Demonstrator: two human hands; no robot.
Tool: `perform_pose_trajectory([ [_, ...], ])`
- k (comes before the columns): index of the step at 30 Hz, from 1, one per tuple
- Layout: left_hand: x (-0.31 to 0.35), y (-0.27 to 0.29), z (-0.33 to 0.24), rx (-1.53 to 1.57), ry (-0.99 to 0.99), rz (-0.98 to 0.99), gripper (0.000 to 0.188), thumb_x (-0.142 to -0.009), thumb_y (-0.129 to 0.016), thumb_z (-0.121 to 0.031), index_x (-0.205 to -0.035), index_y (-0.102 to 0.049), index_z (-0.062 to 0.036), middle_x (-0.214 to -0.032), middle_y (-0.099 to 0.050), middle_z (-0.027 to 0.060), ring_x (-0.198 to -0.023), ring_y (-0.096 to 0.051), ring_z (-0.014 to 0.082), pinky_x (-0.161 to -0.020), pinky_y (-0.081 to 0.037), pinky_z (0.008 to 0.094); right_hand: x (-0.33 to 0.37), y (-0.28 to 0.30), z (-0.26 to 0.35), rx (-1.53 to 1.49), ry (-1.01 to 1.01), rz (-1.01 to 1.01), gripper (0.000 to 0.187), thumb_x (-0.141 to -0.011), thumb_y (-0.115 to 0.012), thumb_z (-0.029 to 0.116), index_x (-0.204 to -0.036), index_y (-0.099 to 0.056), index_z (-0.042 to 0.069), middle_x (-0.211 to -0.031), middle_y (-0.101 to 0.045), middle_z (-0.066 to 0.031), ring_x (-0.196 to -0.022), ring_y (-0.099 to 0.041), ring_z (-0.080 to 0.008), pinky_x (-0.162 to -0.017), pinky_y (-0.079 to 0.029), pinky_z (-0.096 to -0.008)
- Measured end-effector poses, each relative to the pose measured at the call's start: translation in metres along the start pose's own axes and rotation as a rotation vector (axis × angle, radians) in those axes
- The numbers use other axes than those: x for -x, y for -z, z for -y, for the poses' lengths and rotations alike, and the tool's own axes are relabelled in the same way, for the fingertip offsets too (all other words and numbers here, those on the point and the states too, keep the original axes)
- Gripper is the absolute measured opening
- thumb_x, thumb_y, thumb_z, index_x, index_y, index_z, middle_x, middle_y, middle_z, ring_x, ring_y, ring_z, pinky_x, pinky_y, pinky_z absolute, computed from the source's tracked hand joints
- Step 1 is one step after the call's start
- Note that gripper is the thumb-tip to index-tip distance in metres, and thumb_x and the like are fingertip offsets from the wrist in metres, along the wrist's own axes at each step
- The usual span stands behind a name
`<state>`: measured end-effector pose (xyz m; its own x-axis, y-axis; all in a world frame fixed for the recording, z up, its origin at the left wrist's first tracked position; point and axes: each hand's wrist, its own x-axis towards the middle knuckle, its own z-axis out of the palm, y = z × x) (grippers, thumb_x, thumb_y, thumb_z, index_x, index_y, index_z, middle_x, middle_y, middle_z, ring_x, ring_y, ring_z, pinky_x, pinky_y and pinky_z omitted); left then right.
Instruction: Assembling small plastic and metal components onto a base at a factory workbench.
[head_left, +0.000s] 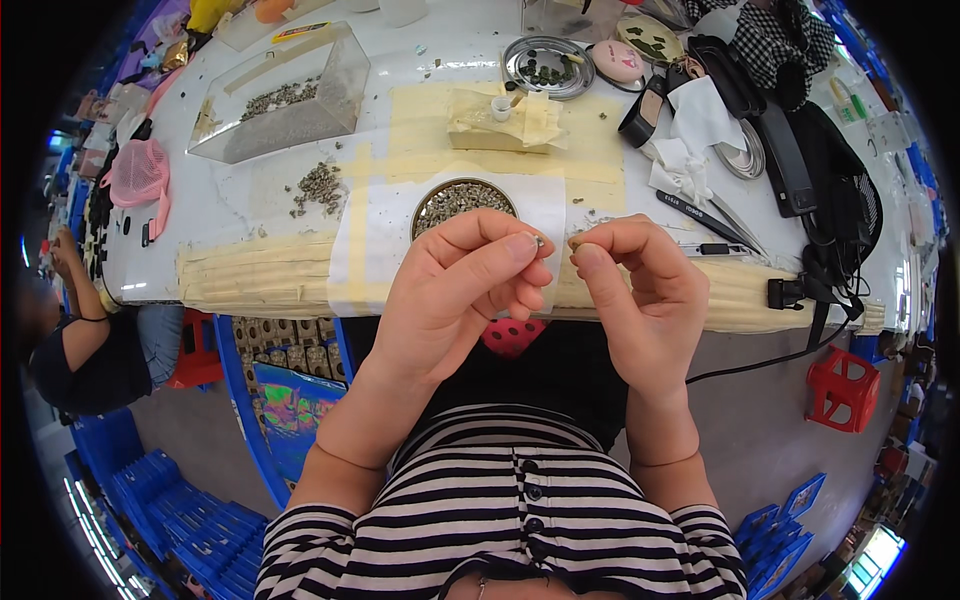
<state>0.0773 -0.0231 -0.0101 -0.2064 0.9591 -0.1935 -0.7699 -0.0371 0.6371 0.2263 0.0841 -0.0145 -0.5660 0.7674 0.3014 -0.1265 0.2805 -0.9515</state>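
Note:
My left hand (pixel 465 275) is closed, thumb and forefinger pinching a tiny silvery metal piece (pixel 539 241). Across a narrow gap, my right hand (pixel 650 295) pinches something very small and brownish (pixel 574 244), whose kind I cannot make out. Both hands are raised over the table's near edge, fingertips facing each other. Just beyond the left hand, a round tin (pixel 416 212) holds many small greyish metal parts; the hand covers its near side. A white sheet (pixel 370 215) lies under the tin.
Loose small parts (pixel 318 188) lie left of the tin, before a clear plastic box (pixel 340 110). Beyond stands a taped block (pixel 505 125) with a small cup. Tweezers (pixel 705 220), a black case (pixel 785 160) and a bag sit right. Another person (pixel 85 350) is far left.

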Motion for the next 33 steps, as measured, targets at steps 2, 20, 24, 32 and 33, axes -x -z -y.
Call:
perform_pose_trajectory([
  [2,0.000,0.000,0.000,-0.011,-0.015,0.000,0.014,-0.098,-0.062,-0.012,-0.103,-0.067,0.0001,-0.087,-0.071,0.0076,-0.073,-0.068,0.0102,-0.065,-0.054,0.0211,0.000,0.000,0.000,-0.003,-0.007,0.002,0.006,-0.084,-0.070,-0.002,-0.090,-0.069,-0.002,-0.077,-0.063,-0.0037,-0.069,-0.055,-0.0101,-0.066,-0.045,-0.0233],
  [20,0.009,-0.008,0.014,-0.629,-0.397,-0.224,0.007,-0.094,-0.063,-0.001,-0.098,-0.067,0.0036,-0.082,-0.070,0.0089,-0.070,-0.066,0.0107,-0.063,-0.055,0.0237,-0.003,0.028,-0.017,0.596,0.251,-0.108,0.009,-0.081,-0.072,-0.003,-0.087,-0.068,0.001,-0.080,-0.065,-0.0068,-0.067,-0.057,-0.0184,-0.063,-0.047,-0.0282],
  [24,0.011,-0.008,0.017,-0.729,-0.420,-0.219,0.007,-0.094,-0.063,0.000,-0.098,-0.067,0.0037,-0.083,-0.070,0.0087,-0.072,-0.066,0.0101,-0.064,-0.055,0.0223,-0.004,0.030,-0.020,0.756,0.342,-0.066,0.012,-0.076,-0.074,-0.003,-0.085,-0.067,0.003,-0.078,-0.063,-0.0049,-0.072,-0.056,-0.0225,-0.064,-0.046,-0.0326],
  [32,0.010,-0.006,0.015,-0.761,-0.431,-0.214,0.006,-0.093,-0.063,0.001,-0.097,-0.067,0.0036,-0.083,-0.069,0.0081,-0.072,-0.066,0.0098,-0.065,-0.055,0.0213,-0.006,0.028,-0.022,0.884,0.382,-0.019,0.015,-0.073,-0.075,-0.002,-0.084,-0.068,0.006,-0.080,-0.062,-0.0034,-0.077,-0.054,-0.0246,-0.069,-0.045,-0.0349],
  [33,0.010,-0.006,0.014,-0.759,-0.428,-0.217,0.006,-0.093,-0.063,0.000,-0.097,-0.067,0.0036,-0.083,-0.069,0.0081,-0.072,-0.066,0.0097,-0.065,-0.055,0.0213,-0.006,0.028,-0.022,0.884,0.383,-0.019,0.015,-0.073,-0.075,-0.001,-0.084,-0.068,0.006,-0.080,-0.061,-0.0033,-0.077,-0.054,-0.0245,-0.069,-0.045,-0.0349],
])
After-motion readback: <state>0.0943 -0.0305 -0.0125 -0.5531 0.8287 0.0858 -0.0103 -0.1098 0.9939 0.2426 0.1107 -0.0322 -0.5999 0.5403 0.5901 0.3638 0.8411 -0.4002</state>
